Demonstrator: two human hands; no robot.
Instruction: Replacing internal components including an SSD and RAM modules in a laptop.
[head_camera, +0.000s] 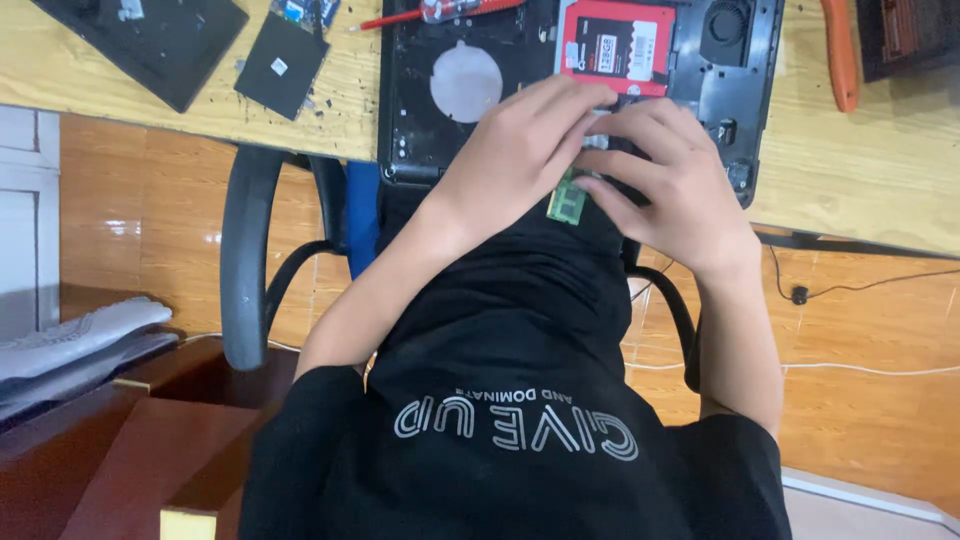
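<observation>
At the near edge of the desk: an opened black laptop base (470, 90) lies underside up on the pale wooden desk (860, 170), its near rim at the desk's edge.
Left hand (520, 150): palm down over the laptop's near middle, fingers curled toward the small green memory module (566, 198); whether they pinch it I cannot tell.
Memory module: between the two hands, just under the left hand's knuckles, long axis tilted from lower left to upper right; only one end shows.
Right hand (670, 175): fingertips meet the left hand's above the module, thumb just beside its right end; grip hidden.
Nearer hand: both touch or nearly touch it.
Beyond the hands: a red-labelled flat drive (615, 45) in its bay.
</observation>
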